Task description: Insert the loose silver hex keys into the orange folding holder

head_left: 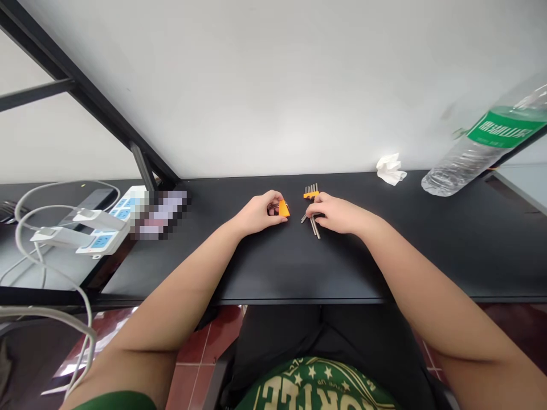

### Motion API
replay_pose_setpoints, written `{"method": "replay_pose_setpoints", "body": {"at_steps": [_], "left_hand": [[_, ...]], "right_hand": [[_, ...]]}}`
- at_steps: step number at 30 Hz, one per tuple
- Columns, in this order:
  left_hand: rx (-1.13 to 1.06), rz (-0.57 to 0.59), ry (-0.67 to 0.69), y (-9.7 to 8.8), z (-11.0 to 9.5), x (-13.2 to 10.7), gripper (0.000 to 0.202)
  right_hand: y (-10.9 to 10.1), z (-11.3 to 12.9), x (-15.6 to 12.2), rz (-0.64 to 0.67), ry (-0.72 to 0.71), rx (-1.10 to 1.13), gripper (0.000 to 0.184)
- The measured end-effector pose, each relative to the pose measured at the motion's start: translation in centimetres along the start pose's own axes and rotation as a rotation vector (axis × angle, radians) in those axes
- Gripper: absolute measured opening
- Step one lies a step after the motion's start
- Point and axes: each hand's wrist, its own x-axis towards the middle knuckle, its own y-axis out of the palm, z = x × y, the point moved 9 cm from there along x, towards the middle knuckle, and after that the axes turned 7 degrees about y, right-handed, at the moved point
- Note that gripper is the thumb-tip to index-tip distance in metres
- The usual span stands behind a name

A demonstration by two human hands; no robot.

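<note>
My left hand (264, 213) is closed around an orange plastic hex key holder (283, 209), its fingertips and thumb pinching it just above the black table. Thin dark metal shows between those fingers. To its right, my right hand (335, 212) has its fingers bent down over several loose metal hex keys (315, 227), which stick out from under the fingertips. How many of them it grips is hidden. Just behind that hand lies a second orange holder (310, 195) with several short metal rods of graded length standing out toward the wall.
A crumpled white tissue (391, 169) and a large clear bottle with a green label (498, 132) are at the back right. On the left sit a white power strip (109, 230) with plugs and looping cables, a blurred-out object (164, 214) and a black metal frame (102, 108).
</note>
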Motion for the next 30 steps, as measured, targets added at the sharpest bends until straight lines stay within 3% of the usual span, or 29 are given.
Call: {"method": "replay_pose_setpoints", "body": {"at_steps": [8,13,20,24,30], "left_hand": [[0.004,0.003,0.011,0.0,0.0,0.0,0.048],[0.000,0.004,0.006,0.0,0.1,0.0,0.049],[-0.001,0.002,0.009,0.0,0.0,0.0,0.048],[0.000,-0.007,0.003,-0.1,0.1,0.0,0.049],[0.007,-0.011,0.013,-0.1,0.1,0.2,0.050]], "right_hand": [[0.1,0.2,0.5,-0.036,0.019,-0.037,0.010],[-0.1,0.4,0.6,-0.110,0.024,-0.032,0.013],[-0.1,-0.1,0.5,-0.087,0.083,-0.014,0.016],[0.4,0.8,0.3,-0.051,0.053,-0.043,0.012],[0.5,2.1,0.5,-0.124,0.080,-0.023,0.025]]}}
